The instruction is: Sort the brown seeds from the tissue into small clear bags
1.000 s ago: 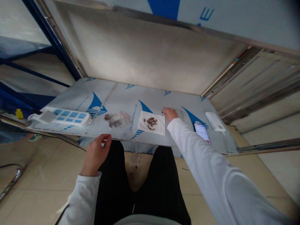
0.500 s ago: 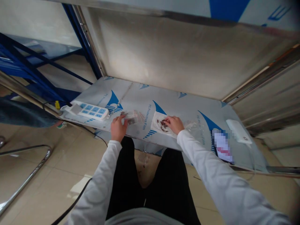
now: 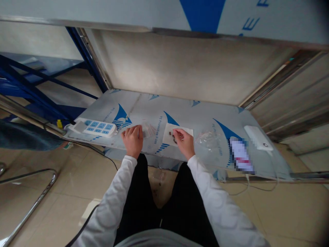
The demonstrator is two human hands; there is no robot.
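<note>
My left hand (image 3: 133,140) is closed, fingers curled down at the left edge of a clear plastic bag (image 3: 149,130) with reddish stripes. What its fingers hold, if anything, is hidden. My right hand (image 3: 184,141) hovers low over a white sheet (image 3: 168,139), thumb and fingertips pinched together. Any piece between those fingertips is too small to make out. Several small dark pieces (image 3: 175,139) lie on the sheet, partly covered by the right hand. To its right is a crumpled clear plastic bag (image 3: 207,140).
A white power strip (image 3: 99,128) lies at the table's left end. On the right are a phone (image 3: 240,156) and a white box-like device (image 3: 258,138) with a cable. An upper shelf (image 3: 115,13) overhangs the film-covered table (image 3: 144,103). Someone's denim-clad leg (image 3: 28,135) shows at left.
My left hand has curled further and now covers more of the striped bag's left side. My right hand has turned more upright over the sheet. The camera view has tilted upward.
</note>
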